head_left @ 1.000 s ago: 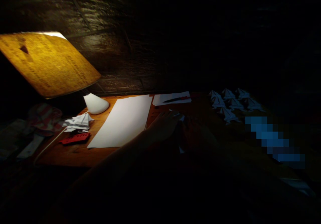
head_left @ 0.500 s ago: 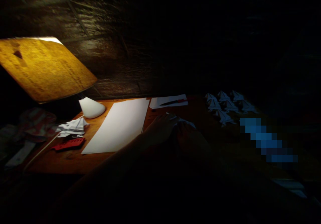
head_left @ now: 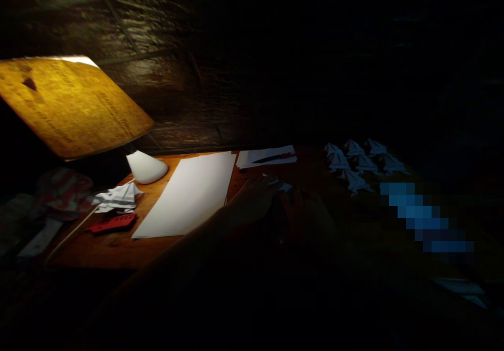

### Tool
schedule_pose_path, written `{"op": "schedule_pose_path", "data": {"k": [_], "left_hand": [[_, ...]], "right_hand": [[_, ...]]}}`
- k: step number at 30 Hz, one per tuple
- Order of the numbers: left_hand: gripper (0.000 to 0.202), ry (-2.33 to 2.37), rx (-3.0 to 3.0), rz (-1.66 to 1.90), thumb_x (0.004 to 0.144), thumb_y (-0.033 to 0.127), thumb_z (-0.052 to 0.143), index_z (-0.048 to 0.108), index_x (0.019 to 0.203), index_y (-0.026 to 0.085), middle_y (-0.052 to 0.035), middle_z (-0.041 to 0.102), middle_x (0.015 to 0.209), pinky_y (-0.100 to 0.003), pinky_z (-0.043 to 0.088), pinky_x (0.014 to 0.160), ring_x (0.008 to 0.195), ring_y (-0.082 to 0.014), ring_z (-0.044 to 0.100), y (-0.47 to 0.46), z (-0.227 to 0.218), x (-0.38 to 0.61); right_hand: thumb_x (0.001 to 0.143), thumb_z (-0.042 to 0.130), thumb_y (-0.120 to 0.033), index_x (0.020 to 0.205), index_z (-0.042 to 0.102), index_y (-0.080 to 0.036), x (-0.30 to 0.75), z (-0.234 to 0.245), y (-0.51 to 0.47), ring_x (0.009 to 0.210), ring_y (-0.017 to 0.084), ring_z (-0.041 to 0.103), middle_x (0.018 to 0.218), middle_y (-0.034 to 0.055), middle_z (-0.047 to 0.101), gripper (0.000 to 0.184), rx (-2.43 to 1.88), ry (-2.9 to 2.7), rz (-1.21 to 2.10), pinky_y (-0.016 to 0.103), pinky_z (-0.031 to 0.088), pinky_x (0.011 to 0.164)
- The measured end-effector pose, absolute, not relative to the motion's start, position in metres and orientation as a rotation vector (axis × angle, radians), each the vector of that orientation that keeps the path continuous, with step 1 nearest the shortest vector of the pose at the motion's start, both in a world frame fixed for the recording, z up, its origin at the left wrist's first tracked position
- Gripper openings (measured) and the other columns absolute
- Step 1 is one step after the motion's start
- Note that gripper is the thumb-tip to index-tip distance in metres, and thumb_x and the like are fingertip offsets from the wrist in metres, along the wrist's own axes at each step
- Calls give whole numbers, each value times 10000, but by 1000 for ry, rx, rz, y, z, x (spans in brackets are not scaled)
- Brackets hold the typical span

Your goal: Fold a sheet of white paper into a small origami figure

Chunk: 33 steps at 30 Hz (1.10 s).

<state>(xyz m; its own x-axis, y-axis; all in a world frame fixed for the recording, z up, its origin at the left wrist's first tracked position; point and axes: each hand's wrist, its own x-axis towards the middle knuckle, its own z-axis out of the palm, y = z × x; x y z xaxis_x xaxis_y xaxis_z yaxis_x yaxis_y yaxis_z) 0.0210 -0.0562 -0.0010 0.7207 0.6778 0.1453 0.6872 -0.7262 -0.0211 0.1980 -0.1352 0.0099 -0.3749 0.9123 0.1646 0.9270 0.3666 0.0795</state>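
In the dim middle of the table, a piece of folded white paper shows between my two hands. My left hand is curled over its left side, the fingertips hard to see. Against its right side lies my right hand, fingers bent and pressed onto the paper. Both hands cover most of the paper, so its shape is hidden. To the left is a large stack of white paper. Beyond the hands, a knife with a red handle and dark blade rests on smaller white sheets.
Several folded paper figures stand in a group at the right. At the left are a lamp with a yellow shade and white base, a crumpled striped paper, a red object and a cloth. A brick wall stands behind.
My right hand has shifted slightly to the right, and less of the folded paper shows beside it. The whole view has moved a little; the other things stay in place.
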Motion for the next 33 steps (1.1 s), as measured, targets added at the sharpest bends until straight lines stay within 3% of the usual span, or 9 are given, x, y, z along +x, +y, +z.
{"op": "schedule_pose_path", "data": {"k": [5, 12, 22, 33], "left_hand": [[494, -1096, -2849, -200, 989, 156, 424, 469, 1475, 237, -106, 529, 1459, -459, 441, 1055, 1281, -286, 536, -59, 2, 21], [464, -1076, -2845, -161, 1001, 201, 441, 477, 1463, 231, -116, 487, 1490, -473, 450, 1045, 1305, -303, 509, -55, 1, 18], [401, -1074, -2797, -154, 982, 184, 453, 547, 1369, 145, -183, 476, 1442, -496, 478, 997, 1222, -327, 539, -56, -1, 19], [389, -1085, -2746, -95, 997, 216, 423, 560, 1358, 163, -161, 516, 1411, -493, 460, 1005, 1202, -317, 559, -59, 8, 20]], "right_hand": [[943, 496, -335, 1345, 576, -15, 202, 15, -130, 971, 341, 633, 1166, 265, 646, 520, -1677, -2513, -216, 472, 418, 884], [933, 508, -375, 1108, 674, -68, 206, 8, -122, 957, 315, 590, 1098, 186, 618, 389, -1700, -2419, -244, 432, 414, 817], [961, 497, -582, 1149, 674, -67, 206, 11, -114, 1037, 322, 562, 1195, 202, 585, 576, -1730, -2461, -256, 421, 425, 838], [955, 522, -589, 1159, 671, -85, 206, 16, -115, 1038, 312, 560, 1186, 191, 595, 563, -1744, -2482, -259, 412, 423, 849]]}}
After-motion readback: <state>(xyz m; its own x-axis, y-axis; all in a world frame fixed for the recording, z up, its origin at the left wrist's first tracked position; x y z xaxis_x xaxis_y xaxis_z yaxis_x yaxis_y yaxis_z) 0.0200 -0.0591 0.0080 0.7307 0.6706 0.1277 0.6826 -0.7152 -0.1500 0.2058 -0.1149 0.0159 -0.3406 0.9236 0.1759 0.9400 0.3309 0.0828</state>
